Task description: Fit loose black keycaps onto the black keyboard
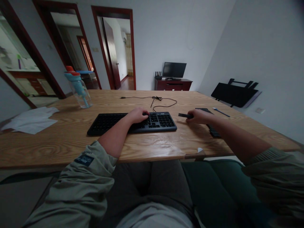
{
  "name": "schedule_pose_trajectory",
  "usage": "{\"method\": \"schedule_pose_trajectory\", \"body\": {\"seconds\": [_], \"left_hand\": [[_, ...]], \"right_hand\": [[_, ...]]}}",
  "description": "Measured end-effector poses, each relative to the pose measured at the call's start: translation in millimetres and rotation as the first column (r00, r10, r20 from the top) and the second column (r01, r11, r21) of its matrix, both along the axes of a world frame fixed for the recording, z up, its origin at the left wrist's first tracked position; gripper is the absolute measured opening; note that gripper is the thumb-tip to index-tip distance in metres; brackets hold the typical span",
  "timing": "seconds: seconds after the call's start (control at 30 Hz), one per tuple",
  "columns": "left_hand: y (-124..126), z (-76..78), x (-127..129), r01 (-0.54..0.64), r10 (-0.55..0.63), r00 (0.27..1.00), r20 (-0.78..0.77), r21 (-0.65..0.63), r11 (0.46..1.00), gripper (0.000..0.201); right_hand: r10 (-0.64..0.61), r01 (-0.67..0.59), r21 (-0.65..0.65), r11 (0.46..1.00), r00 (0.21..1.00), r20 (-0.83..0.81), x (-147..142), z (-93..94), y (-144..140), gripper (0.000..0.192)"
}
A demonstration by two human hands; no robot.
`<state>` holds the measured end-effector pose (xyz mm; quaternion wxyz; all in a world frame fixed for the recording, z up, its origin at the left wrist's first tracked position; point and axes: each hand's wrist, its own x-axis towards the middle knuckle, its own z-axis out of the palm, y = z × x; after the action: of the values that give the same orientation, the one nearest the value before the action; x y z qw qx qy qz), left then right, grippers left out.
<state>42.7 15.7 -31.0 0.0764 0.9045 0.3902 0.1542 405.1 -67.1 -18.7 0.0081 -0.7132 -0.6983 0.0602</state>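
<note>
A black keyboard (163,122) lies on the wooden table in front of me. My left hand (137,115) rests on it right of the middle, fingers curled in. Something small and dark shows at its fingertips, too unclear to name. To the right of the keyboard, just off its edge, my right hand (197,116) grips a narrow dark bar (184,115) that points left. Partly hidden under the right forearm is a dark flat item (215,132). A blue-handled toothbrush (220,111) lies beyond that arm.
The keyboard's black cable (166,104) lies loosely bundled behind it. A clear bottle with a red and blue lid (80,90) stands at the far left, near white paper sheets (33,120). A small white scrap (200,149) lies at the wooden table's (152,148) front edge.
</note>
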Motion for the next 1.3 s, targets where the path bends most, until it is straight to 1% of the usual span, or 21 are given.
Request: {"method": "schedule_pose_trajectory", "body": {"seconds": [0.1,0.27,0.33,0.43,0.5,0.57,0.77,0.97,1.13,1.3], "left_hand": [[0,0.7,0,-0.005,0.005,1.0,0.001,0.0,1.0,0.032],[2,-0.5,-1,0.012,-0.012,1.0,0.011,0.004,1.0,0.032],[3,-1.5,-1,0.01,-0.01,1.0,0.009,0.01,1.0,0.033],[4,-2.2,-1,0.015,-0.015,1.0,0.011,0.016,1.0,0.033],[3,-1.9,-1,0.015,-0.015,1.0,0.007,0.019,1.0,0.032],[3,-1.2,0,0.003,-0.003,1.0,-0.002,0.018,1.0,0.032],[1,0.7,-1,0.007,-0.007,1.0,0.002,0.002,1.0,0.033],[-3,2.9,0,-0.017,0.017,1.0,-0.017,0.009,1.0,0.034],[-2,2.9,0,-0.014,0.014,1.0,-0.018,0.002,1.0,0.034],[0,0.9,0,0.001,-0.001,1.0,-0.011,0.016,1.0,0.033]], "right_hand": [[-0.044,0.045,-0.015,0.999,0.999,0.014,10,-0.5,7,0.027],[-0.098,0.1,-0.061,0.993,0.994,0.041,29,5.6,11,0.03],[-0.104,0.105,-0.04,0.994,0.994,0.041,37,7.8,11,0.03],[-0.077,0.077,-0.015,0.997,0.997,-0.011,45,9.5,10,0.03],[-0.046,0.045,-0.018,0.999,0.998,-0.039,48,9.6,9,0.031],[-0.018,0.017,-0.022,1.0,0.999,-0.031,48,8.9,8,0.032],[0.007,-0.008,-0.043,0.999,1.0,-0.023,46,2.9,13,0.026],[-0.03,0.03,-0.032,0.999,1.0,0.01,54,2.9,20,0.024],[-0.078,0.084,-0.052,0.995,0.991,0.108,61,7.8,22,0.023],[-0.095,0.103,-0.042,0.994,0.983,0.157,63,8.3,23,0.023]]}}
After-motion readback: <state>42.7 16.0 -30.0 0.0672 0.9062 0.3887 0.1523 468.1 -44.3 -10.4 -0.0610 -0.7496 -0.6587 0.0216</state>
